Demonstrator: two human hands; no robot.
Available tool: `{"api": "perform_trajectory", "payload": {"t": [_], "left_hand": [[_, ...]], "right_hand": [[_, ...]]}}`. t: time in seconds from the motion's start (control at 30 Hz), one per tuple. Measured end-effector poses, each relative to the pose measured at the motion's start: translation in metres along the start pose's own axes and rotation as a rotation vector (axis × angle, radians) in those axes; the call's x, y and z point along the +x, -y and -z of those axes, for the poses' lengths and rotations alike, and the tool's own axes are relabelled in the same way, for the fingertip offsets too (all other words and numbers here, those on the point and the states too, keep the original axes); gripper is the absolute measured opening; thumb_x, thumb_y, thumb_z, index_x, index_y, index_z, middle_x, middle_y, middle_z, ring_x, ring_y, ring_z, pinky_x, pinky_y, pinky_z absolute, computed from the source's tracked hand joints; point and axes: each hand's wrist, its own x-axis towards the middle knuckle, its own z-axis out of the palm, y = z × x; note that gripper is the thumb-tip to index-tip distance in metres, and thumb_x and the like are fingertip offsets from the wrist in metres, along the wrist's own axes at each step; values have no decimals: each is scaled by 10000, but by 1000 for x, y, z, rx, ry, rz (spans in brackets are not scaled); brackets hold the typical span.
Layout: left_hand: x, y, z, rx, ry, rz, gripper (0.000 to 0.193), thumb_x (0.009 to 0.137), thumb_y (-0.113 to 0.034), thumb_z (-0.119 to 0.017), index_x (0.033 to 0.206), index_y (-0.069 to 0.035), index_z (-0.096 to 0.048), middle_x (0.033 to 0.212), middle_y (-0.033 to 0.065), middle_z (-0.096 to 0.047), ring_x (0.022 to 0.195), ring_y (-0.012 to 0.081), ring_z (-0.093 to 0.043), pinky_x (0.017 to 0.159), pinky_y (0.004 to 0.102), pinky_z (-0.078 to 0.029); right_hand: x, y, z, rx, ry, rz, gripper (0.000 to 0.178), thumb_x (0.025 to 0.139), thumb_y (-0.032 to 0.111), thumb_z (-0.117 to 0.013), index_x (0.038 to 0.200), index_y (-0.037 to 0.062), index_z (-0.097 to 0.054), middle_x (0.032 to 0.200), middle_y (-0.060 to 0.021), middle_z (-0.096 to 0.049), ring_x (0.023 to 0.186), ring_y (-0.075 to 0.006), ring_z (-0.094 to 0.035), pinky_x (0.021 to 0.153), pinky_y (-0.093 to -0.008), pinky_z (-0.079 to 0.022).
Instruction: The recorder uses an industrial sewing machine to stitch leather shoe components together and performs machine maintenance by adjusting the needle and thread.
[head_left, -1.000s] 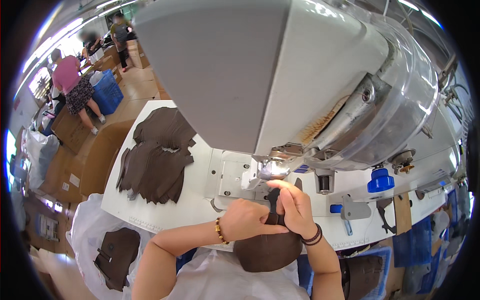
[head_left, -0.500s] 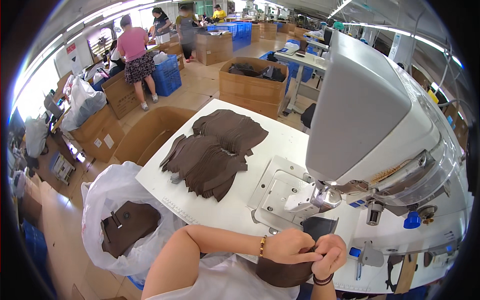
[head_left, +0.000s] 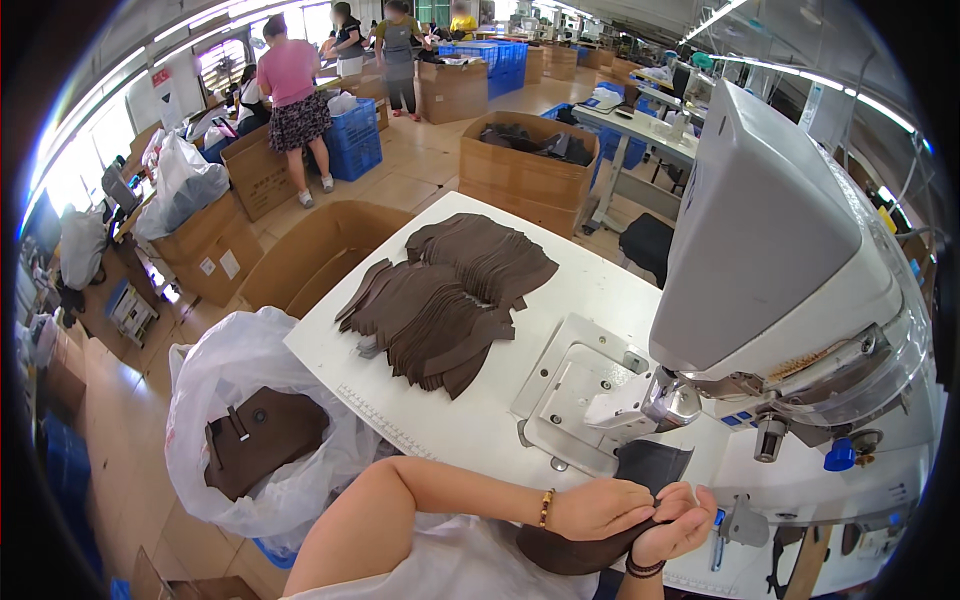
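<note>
At the table's near edge, in front of the sewing machine (head_left: pixel 760 230), my two hands meet over a dark brown leather-like piece (head_left: pixel 565 552). My left hand (head_left: pixel 598 508), with a beaded bracelet at its wrist, pinches its upper edge. My right hand (head_left: pixel 678 522) has its fingers curled round the same piece from the right. The fingertips partly hide each other, so the exact grip is unclear. A dark grey flap (head_left: pixel 652 466) shows just beyond the fingers, by the machine's metal plate (head_left: pixel 575 390). Farther left on the white table (head_left: pixel 330 345) lie two fanned stacks of brown pieces (head_left: pixel 425 315).
Left of the table, a white plastic bag (head_left: pixel 235 345) holds a finished-looking brown piece (head_left: pixel 270 430) with a strap and round snap. An open cardboard box (head_left: pixel 350 235) stands behind it. Another box (head_left: pixel 520 180) of dark pieces is beyond the table. Several people work farther back.
The view has shifted slightly, so the scene sits differently. My right hand's fingers have opened a little and moved over the piece's edge; both hands still hold the piece.
</note>
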Motion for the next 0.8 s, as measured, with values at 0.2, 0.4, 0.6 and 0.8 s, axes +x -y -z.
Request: {"api": "perform_trajectory", "payload": {"t": [0.2,0.4,0.6,0.8], "left_hand": [[2,-2,8,79,-61,-46,144,867,-92,-485,769,11,-459,675,134,-425,632,328,-445,566,395,-371],[-5,-12,16,59,-220,-104,153,862,-89,-468,743,5,-451,637,128,-410,605,322,-433,544,382,-366],[-21,-6,72,-182,-507,361,214,903,-88,-423,711,4,-406,619,94,-399,573,187,-346,547,308,-344],[-11,-18,40,325,-262,-186,509,769,-368,-638,1114,-41,-458,955,149,-520,857,301,-546,742,354,-438]], "right_hand": [[3,7,4,-224,0,105,246,938,150,-367,1038,-43,-483,483,2,-384,467,-98,-326,548,-318,-422],[-4,13,2,-241,-183,92,167,880,100,-443,950,-39,-503,498,1,-378,499,-126,-344,579,-335,-403],[1,16,28,-142,-369,-27,223,900,180,-485,810,-23,-473,557,-18,-383,557,-120,-346,601,-255,-325],[3,14,12,-440,159,73,199,645,48,-710,750,51,-541,474,-15,-349,520,-208,-367,534,-316,-325]]}}
